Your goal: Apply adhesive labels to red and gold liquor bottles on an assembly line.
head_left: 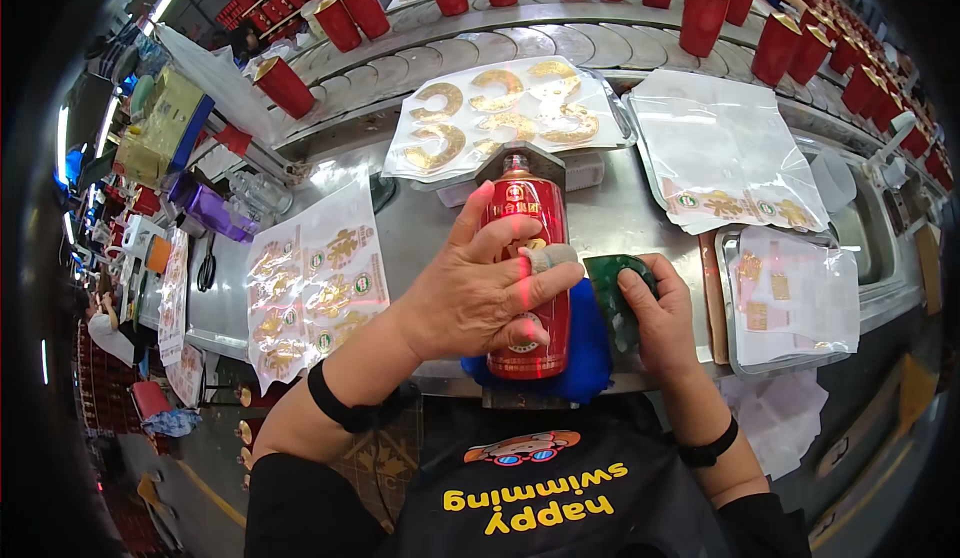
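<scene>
A red bottle point(548, 341) with gold print lies in front of me in a dark metal holder point(568, 180), its neck pointing away. My left hand point(490, 283) rests over the bottle's middle with its fingers spread, and one finger wears a pale fabric sleeve point(547, 256). Just right of the bottle, my right hand point(662, 310) pinches a flat dark green scraper point(612, 293) between thumb and fingers. The scraper stands on edge close to the left hand's fingertips. Beneath the bottle is a blue cloth point(592, 358). Thin red light lines cross the bottle and left hand.
Gold decal sheets point(500, 118) lie behind the holder, others point(318, 278) at left. Trays at right carry a white sheet stack point(715, 148) and a smaller decal stack point(800, 303). Beyond, a curved conveyor point(560, 33) bears several red bottles point(705, 18). A sink point(868, 238) is far right.
</scene>
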